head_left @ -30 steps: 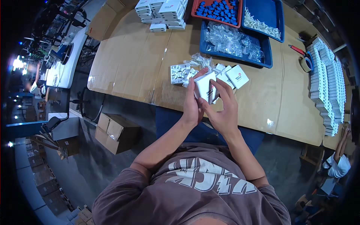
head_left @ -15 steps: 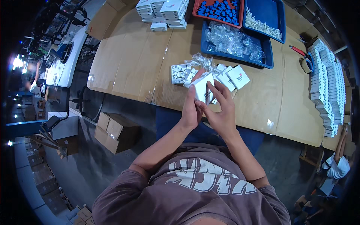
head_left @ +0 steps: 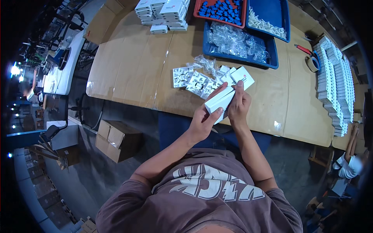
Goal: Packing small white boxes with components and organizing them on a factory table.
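Over the front edge of the table I hold a flat white plastic case [head_left: 218,100] in both hands, tilted with a narrow side facing up. My left hand [head_left: 203,122] is closed round its near left end, thumb on the side. My right hand [head_left: 239,103] grips the far right end, thumb on top; most of its fingers are hidden. Just beyond lie white square plates with moulded insides [head_left: 182,77], a small heap of clear plastic parts [head_left: 206,64] and white square covers [head_left: 243,77] with a small red mark.
White cases [head_left: 171,13] stand stacked at the back left. A red tray [head_left: 197,13] holds blue parts; blue trays [head_left: 274,65] hold clear and whitish parts. At right are a tape roll [head_left: 313,64], a red-handled tool [head_left: 303,49] and long case stacks [head_left: 328,83]. Below left sits a carton [head_left: 116,139].
The white case has turned from showing its broad face to showing a narrow side. My right hand has risen to its far end, and my left hand has moved slightly lower.
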The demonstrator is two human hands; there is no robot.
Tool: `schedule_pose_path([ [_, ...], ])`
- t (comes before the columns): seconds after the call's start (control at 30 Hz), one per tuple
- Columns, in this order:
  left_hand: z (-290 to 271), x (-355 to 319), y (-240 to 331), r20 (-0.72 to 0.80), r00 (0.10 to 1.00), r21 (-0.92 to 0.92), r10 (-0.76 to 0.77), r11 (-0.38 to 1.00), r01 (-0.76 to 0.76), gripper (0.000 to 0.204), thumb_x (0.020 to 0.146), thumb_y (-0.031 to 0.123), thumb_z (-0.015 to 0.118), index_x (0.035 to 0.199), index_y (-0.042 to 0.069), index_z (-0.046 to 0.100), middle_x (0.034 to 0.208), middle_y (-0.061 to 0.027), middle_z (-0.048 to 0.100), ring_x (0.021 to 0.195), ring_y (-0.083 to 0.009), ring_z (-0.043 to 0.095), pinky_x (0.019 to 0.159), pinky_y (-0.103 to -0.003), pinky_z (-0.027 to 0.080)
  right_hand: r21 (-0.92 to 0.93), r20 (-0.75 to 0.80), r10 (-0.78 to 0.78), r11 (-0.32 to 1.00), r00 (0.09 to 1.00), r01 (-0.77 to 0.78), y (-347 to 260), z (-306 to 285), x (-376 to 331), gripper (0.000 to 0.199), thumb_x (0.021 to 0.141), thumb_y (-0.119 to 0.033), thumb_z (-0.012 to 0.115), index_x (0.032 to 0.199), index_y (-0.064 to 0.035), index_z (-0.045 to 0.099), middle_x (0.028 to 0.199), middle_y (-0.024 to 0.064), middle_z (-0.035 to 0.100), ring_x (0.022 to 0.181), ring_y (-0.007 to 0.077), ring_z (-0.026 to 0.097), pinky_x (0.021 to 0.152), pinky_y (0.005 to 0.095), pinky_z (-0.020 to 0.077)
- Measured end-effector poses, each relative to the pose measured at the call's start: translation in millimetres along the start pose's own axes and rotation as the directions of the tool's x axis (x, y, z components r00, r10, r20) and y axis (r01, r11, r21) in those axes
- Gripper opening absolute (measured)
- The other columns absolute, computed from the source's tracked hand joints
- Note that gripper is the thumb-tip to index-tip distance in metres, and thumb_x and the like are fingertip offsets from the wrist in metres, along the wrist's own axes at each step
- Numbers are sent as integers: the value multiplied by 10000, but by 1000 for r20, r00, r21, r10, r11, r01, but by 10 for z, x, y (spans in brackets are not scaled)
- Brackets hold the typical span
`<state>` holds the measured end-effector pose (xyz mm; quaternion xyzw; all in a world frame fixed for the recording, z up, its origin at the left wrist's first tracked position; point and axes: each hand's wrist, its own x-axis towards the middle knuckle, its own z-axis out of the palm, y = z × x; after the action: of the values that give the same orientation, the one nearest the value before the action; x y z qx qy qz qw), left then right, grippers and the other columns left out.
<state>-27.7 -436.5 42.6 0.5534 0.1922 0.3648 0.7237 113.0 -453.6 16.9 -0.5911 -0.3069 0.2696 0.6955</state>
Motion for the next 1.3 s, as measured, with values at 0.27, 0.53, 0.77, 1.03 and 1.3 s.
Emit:
schedule_pose_path([
  [0.27, -29, -91, -67, -11, 997, -31, -77, 997, 77, 543, 1069, 149, 562, 1562, -20, 409, 1529, -104, 518, 1337, -135, 499, 1125, -305, 393, -169, -39, -209, 965, 977, 200, 13, 16, -27, 601, 1142, -293, 444, 672, 51, 590, 525, 3, 485, 521, 53, 401, 473, 320, 294],
  [0.53, -68, -164, -287, -307, 920, -364, -243, 923, 122, 452, 1072, 215, 601, 1459, -3, 513, 1269, -43, 626, 1130, -81, 582, 951, -267, 486, -120, 93, 54, 992, 994, -42, -21, 97, 3, 501, 1115, -327, 529, 812, 40, 688, 650, -21, 539, 639, 57, 425, 550, 285, 325],
  [0.77, -256, -94, -192, -432, 875, -461, -218, 888, -7, 429, 1089, 224, 565, 1448, -1, 496, 1324, -71, 620, 1230, -144, 586, 1052, -332, 466, 187, 449, 352, 862, 822, -471, -164, 76, -154, 512, 863, 3, 798, 1320, 28, 571, 1197, 105, 688, 1135, 192, 658, 989, 354, 536],
  [1.03, -713, -23, 185, -175, 960, 400, 218, 907, -133, 529, 954, 145, 764, 1422, 3, 564, 1399, -104, 600, 1257, -145, 550, 1064, -331, 444, -259, 545, 230, 961, 806, -99, -398, -103, -68, 415, 830, -30, 830, 1210, -3, 665, 1078, 44, 705, 1046, 127, 643, 894, 281, 499],
  [1.3, -654, -121, 151, -153, 988, -9, 23, 1000, -24, 395, 909, 42, 793, 1269, -21, 644, 1183, -58, 665, 1051, -103, 621, 906, -251, 519, 12, 563, 152, 981, 813, -192, -500, -144, -144, 425, 860, -52, 844, 1255, 19, 706, 1154, 89, 750, 1103, 139, 676, 945, 285, 519],
])
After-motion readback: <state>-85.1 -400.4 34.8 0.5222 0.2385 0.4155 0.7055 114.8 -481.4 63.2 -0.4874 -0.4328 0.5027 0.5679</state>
